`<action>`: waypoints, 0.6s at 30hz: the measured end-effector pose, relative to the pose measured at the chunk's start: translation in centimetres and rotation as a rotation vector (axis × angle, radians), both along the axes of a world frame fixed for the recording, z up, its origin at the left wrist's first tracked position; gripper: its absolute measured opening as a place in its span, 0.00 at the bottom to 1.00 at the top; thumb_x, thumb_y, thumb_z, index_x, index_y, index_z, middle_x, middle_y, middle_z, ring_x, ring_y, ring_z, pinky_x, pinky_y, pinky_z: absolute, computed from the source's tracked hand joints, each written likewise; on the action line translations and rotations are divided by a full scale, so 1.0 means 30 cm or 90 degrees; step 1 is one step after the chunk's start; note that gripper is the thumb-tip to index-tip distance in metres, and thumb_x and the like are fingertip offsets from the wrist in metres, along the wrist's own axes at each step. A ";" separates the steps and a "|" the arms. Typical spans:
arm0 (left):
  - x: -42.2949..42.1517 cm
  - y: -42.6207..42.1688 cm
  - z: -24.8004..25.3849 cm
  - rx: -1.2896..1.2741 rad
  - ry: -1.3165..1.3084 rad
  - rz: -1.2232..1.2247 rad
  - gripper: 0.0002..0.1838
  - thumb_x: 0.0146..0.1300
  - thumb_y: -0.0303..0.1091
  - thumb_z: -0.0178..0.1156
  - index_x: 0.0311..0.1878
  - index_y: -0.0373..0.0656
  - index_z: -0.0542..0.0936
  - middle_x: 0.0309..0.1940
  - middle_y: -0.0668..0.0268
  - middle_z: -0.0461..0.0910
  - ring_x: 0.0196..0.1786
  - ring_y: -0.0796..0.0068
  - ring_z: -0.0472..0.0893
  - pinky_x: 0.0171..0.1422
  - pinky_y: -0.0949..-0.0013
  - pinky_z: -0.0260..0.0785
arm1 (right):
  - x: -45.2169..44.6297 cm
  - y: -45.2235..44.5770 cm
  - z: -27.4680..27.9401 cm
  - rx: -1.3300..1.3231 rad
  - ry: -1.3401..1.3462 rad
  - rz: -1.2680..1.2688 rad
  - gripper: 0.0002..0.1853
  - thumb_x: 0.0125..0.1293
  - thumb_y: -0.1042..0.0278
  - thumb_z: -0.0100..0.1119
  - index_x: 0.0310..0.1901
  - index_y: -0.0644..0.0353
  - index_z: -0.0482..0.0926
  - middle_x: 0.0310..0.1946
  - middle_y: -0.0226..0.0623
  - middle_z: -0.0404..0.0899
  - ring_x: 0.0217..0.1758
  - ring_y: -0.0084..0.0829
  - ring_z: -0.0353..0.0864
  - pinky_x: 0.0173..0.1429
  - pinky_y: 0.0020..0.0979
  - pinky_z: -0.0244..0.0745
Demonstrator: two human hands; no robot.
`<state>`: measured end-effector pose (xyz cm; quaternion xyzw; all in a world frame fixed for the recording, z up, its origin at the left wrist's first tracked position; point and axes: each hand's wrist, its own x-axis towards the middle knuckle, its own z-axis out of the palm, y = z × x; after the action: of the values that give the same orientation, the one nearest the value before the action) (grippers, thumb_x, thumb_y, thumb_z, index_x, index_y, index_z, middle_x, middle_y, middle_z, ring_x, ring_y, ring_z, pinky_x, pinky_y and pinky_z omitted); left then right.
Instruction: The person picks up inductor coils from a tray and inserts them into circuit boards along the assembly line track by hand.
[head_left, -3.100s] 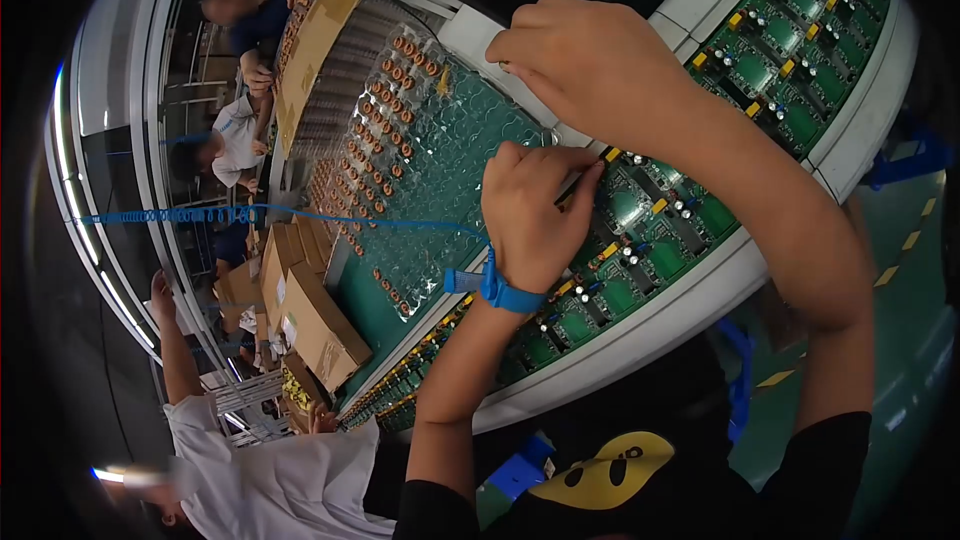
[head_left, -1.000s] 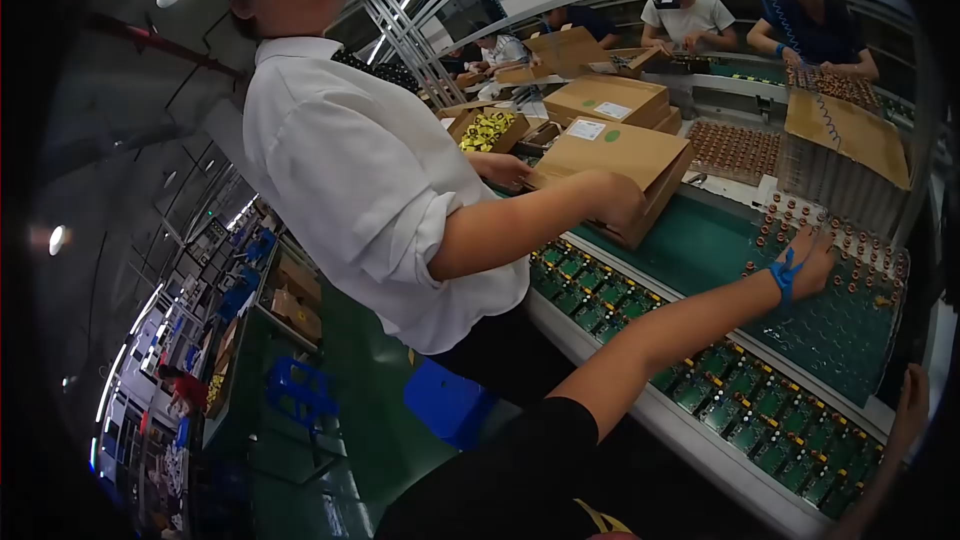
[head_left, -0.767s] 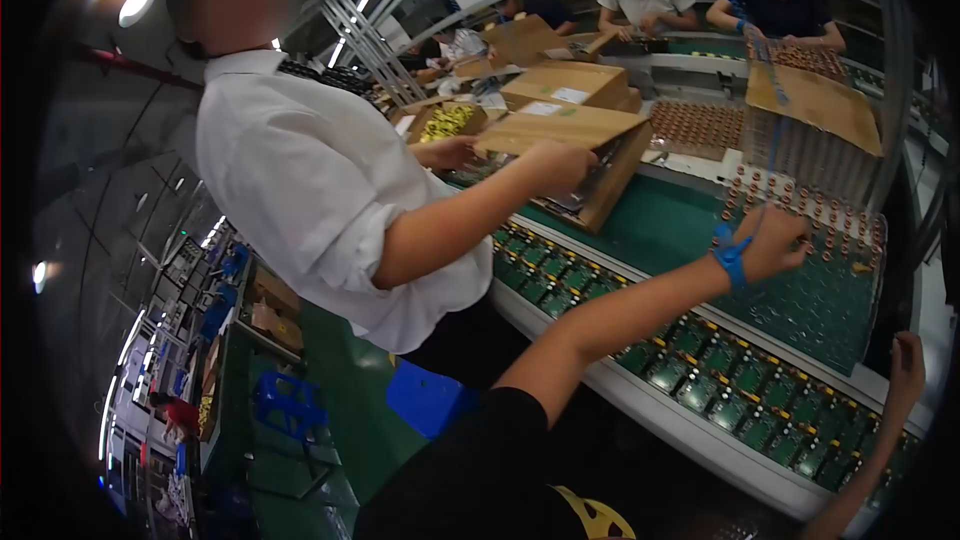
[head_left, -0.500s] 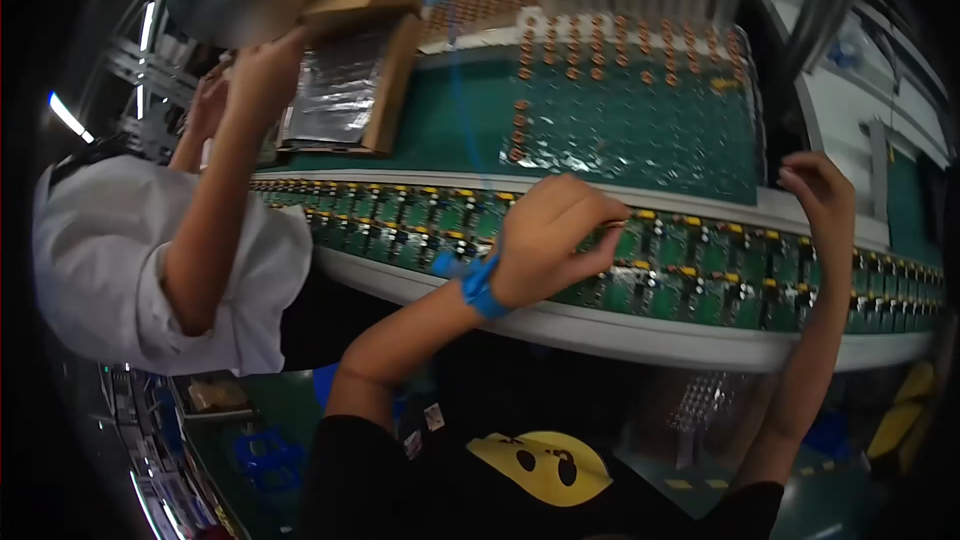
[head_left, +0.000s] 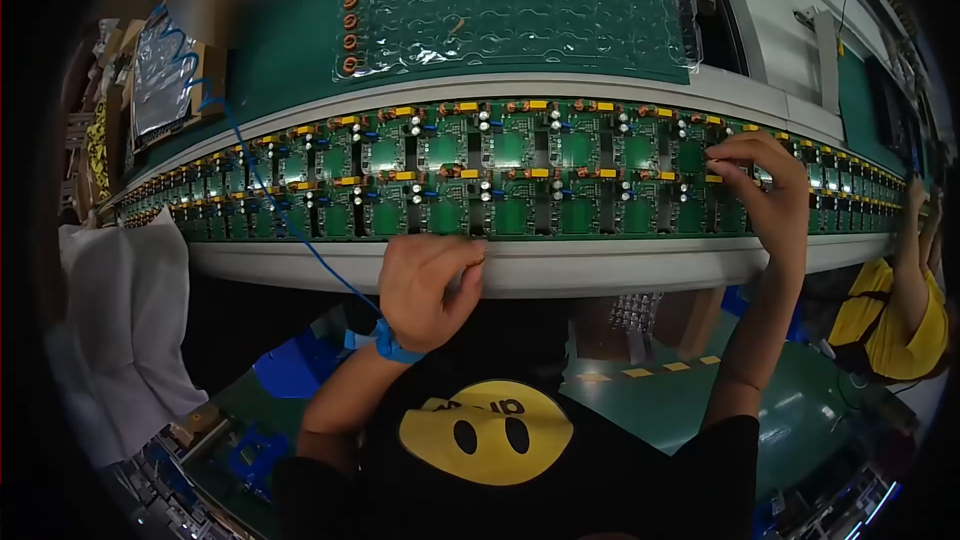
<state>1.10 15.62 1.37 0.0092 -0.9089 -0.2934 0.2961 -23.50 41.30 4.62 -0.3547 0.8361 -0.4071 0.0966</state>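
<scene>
Two rows of green circuit boards (head_left: 513, 152) with yellow blocks and small copper coils run across the conveyor. My left hand (head_left: 428, 285), with a blue wrist strap (head_left: 395, 342), is at the near rail, its thumb and fingers closed in a pinch. Whatever it may hold is too small to make out. Over the boards to the right, my right hand (head_left: 768, 185) has thumb and forefinger curled close together by a board's coil and yellow block. Anything between those fingertips cannot be made out.
Beyond the far rail lies a clear plastic tray (head_left: 520, 25) with copper ring coils (head_left: 350, 25) along its left and top edges. A blue coiled cord (head_left: 245, 155) crosses the boards. A person in yellow (head_left: 890, 320) is at right; a white sleeve (head_left: 125, 310) at left.
My left hand has come back from above the boards to the near rail. My right hand has moved down from the far rail onto the boards. The view has swung right and downward.
</scene>
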 end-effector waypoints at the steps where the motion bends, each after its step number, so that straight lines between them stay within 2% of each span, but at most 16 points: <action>1: -0.001 0.002 -0.005 -0.025 0.007 -0.023 0.18 0.51 0.20 0.68 0.46 0.42 0.81 0.38 0.63 0.83 0.37 0.63 0.79 0.42 0.64 0.70 | -0.003 0.003 -0.004 0.007 0.000 -0.002 0.08 0.56 0.80 0.67 0.38 0.63 0.86 0.36 0.36 0.85 0.42 0.30 0.82 0.47 0.28 0.76; 7: 0.013 0.003 -0.013 -0.041 -0.001 -0.040 0.18 0.53 0.21 0.69 0.49 0.42 0.81 0.41 0.63 0.83 0.37 0.64 0.79 0.40 0.65 0.69 | -0.006 -0.002 -0.025 0.036 0.059 0.018 0.08 0.54 0.79 0.68 0.37 0.62 0.87 0.34 0.36 0.85 0.41 0.32 0.82 0.46 0.30 0.76; 18: 0.015 0.011 -0.019 -0.036 -0.004 -0.041 0.18 0.55 0.22 0.69 0.50 0.43 0.80 0.41 0.63 0.83 0.34 0.64 0.77 0.36 0.66 0.67 | -0.013 0.001 -0.032 0.029 0.081 0.053 0.07 0.53 0.79 0.67 0.36 0.62 0.86 0.32 0.38 0.84 0.39 0.36 0.81 0.45 0.33 0.75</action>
<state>1.56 15.97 0.79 -0.0272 -0.9178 -0.2765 0.2836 -23.90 41.34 3.66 -0.4118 0.8342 -0.3604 0.0681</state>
